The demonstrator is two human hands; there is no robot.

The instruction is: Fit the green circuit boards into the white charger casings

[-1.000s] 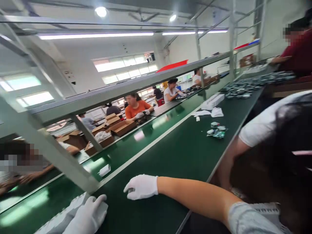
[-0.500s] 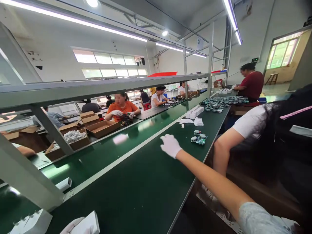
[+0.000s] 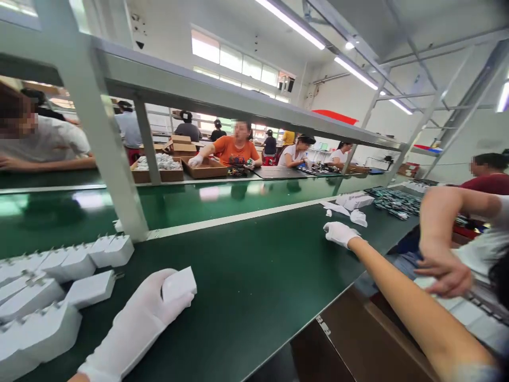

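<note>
One charger [image 3: 180, 284] grasped in my left hand [image 3: 153, 310], beside the row [image 3: 59, 265]; right hand [image 3: 340, 233] released, flat on the counter [image 3: 246, 276]. Pick-up step, I judge; lifting needs clearance.

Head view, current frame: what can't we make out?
Head view:
- Right hand: the glove hides whether anything is under it.
- White adapter in left hand: underside covered by the fingers.
- Adapter rows: cut off by the left edge.
- Green parts pile: too small to identify.

This is a factory assembly hall. Seated workers [image 3: 236, 151] line a long green conveyor belt [image 3: 246, 286] under a grey metal rack [image 3: 222, 98], beside brown cardboard boxes [image 3: 207, 168].
</note>
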